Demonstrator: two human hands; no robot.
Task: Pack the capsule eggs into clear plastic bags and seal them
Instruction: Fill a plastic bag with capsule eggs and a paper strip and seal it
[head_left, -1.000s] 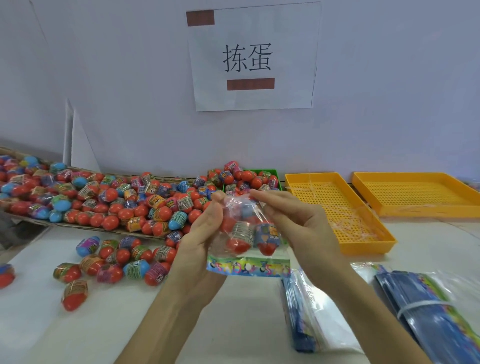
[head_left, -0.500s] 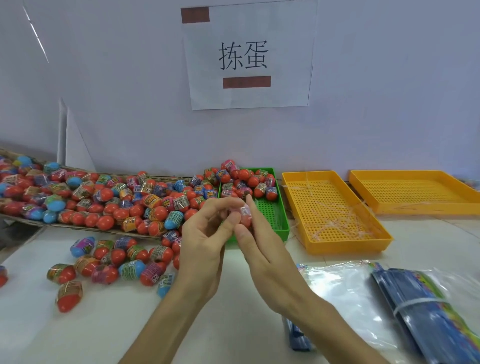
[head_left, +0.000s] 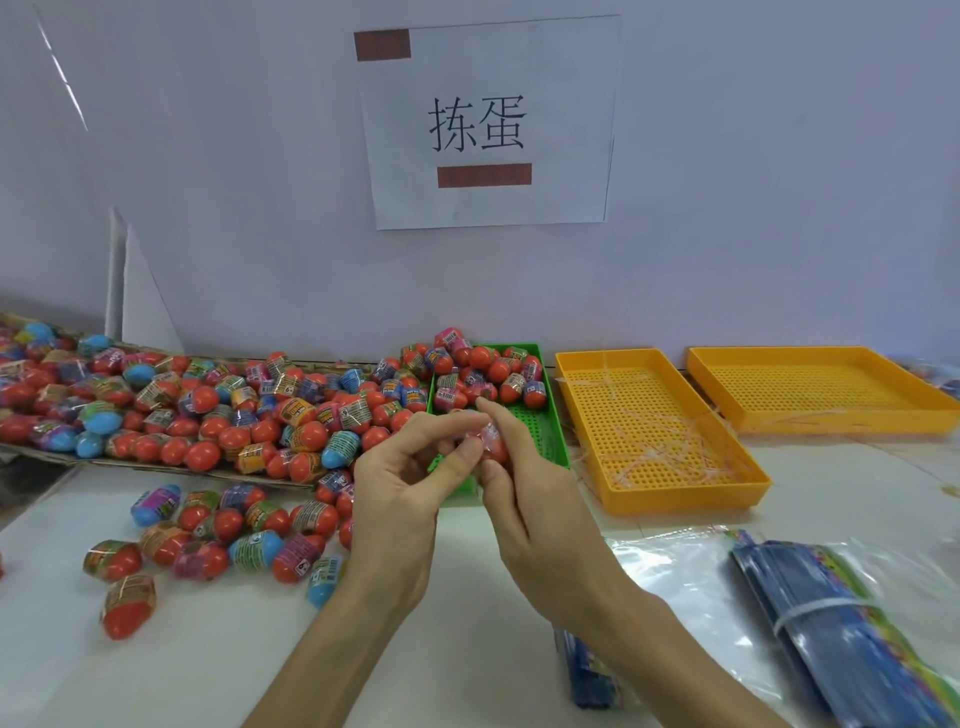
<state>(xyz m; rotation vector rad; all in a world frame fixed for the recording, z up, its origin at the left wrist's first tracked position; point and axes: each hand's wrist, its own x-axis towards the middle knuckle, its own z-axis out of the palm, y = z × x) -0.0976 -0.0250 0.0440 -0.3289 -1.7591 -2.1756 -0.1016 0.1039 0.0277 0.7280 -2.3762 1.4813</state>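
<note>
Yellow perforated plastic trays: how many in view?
2. One yellow perforated plastic tray sits just right of the green tray; the other lies further right by the wall. None look hidden.

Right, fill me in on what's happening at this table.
A person is packing capsule eggs. Both hands are raised over the table: the left hand and right hand pinch a small clear bag between their fingertips; what is inside is too hidden to tell. A heap of loose eggs lies to the left, more fill the green tray, and a yellow tray holds plastic strips. Banded bags wait on the right.
</note>
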